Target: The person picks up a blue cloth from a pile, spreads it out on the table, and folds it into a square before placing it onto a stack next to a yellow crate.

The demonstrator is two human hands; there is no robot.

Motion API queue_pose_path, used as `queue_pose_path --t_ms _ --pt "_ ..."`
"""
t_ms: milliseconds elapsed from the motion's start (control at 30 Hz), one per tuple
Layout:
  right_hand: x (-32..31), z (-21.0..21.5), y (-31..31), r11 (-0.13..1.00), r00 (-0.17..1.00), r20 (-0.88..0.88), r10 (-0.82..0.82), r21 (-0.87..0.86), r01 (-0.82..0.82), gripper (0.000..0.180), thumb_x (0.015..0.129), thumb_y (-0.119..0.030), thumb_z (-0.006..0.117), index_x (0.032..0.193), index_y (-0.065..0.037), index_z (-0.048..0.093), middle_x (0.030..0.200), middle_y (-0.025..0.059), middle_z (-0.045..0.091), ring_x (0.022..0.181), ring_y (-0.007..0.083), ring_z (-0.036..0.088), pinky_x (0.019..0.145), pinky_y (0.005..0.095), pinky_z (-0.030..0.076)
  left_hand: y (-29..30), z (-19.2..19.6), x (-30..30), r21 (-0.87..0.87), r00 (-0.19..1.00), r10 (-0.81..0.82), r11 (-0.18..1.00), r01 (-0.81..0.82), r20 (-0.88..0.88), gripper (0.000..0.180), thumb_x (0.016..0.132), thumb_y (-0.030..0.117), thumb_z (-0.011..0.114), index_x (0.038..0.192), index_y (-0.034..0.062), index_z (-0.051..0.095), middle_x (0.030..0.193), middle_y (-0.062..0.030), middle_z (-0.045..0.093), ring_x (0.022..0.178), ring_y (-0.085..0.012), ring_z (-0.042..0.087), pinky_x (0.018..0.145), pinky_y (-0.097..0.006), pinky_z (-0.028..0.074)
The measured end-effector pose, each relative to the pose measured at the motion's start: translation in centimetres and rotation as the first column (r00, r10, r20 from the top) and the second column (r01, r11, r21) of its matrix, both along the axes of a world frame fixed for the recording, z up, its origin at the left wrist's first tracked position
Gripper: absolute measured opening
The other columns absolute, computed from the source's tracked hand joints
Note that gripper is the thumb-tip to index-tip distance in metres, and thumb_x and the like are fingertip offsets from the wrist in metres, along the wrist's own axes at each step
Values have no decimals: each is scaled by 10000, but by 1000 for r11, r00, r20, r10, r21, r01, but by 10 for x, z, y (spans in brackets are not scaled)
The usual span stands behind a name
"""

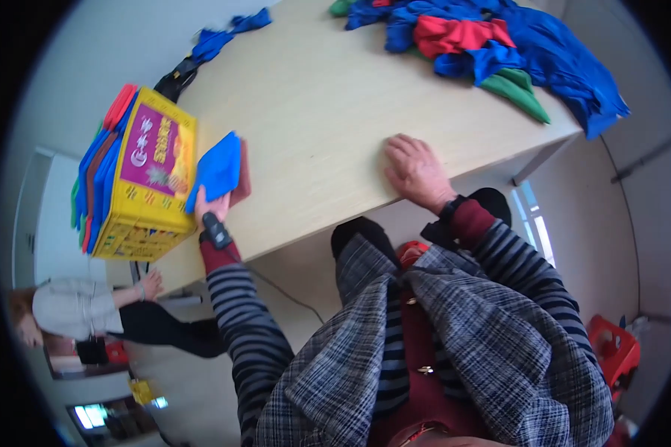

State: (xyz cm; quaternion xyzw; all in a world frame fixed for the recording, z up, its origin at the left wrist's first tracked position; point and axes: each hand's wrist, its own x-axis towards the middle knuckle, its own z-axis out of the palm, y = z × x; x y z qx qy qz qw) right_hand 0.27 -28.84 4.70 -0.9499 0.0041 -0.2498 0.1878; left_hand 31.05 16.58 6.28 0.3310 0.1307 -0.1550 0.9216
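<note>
My left hand (212,207) grips a flat, folded blue cloth (220,165) by its near end, just right of the yellow crate. A folded reddish-brown cloth (243,175) shows behind the blue one; whether the hand holds it too cannot be seen. The yellow plastic crate (145,223) stands at the table's left end. Folded blue, red, brown and green cloths (101,160) stick up out of its open side. My right hand (416,170) lies flat on the table (306,134) near the front edge, holding nothing.
Crumpled blue cloths (552,52) are heaped at the far right, with a red cloth (462,33) and a green one (516,93) among them. Dark and blue fabric (209,46) lies along the far left edge. Another person (82,307) is beyond the crate. A red chair (615,350) stands behind right.
</note>
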Motion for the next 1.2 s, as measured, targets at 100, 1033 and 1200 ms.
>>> queue_pose_path --t_ms 100,1033,1200 --pt "7 3 8 996 997 -34 65 59 -63 447 929 -267 609 1291 -6 585 1424 164 529 1390 336 418 1168 448 312 31 -3 -20 155 992 115 980 -123 61 734 937 311 704 1482 -17 336 1525 -162 397 1421 -348 382 1206 -508 324" --pt "75 68 -322 756 770 137 -623 357 549 229 911 -226 642 1018 -24 656 814 164 691 793 294 726 706 404 592 -176 -45 -193 791 707 -357 319 -522 611 137 984 114 602 955 -12 647 839 -28 642 766 -107 574 721 -260 479" --pt "83 182 -354 581 903 176 -391 808 94 248 999 -228 595 1095 0 614 936 101 675 832 232 726 723 367 639 -171 -46 -194 758 687 -323 326 -565 651 119 972 96 609 949 -14 647 832 -36 639 749 -124 579 706 -266 483"
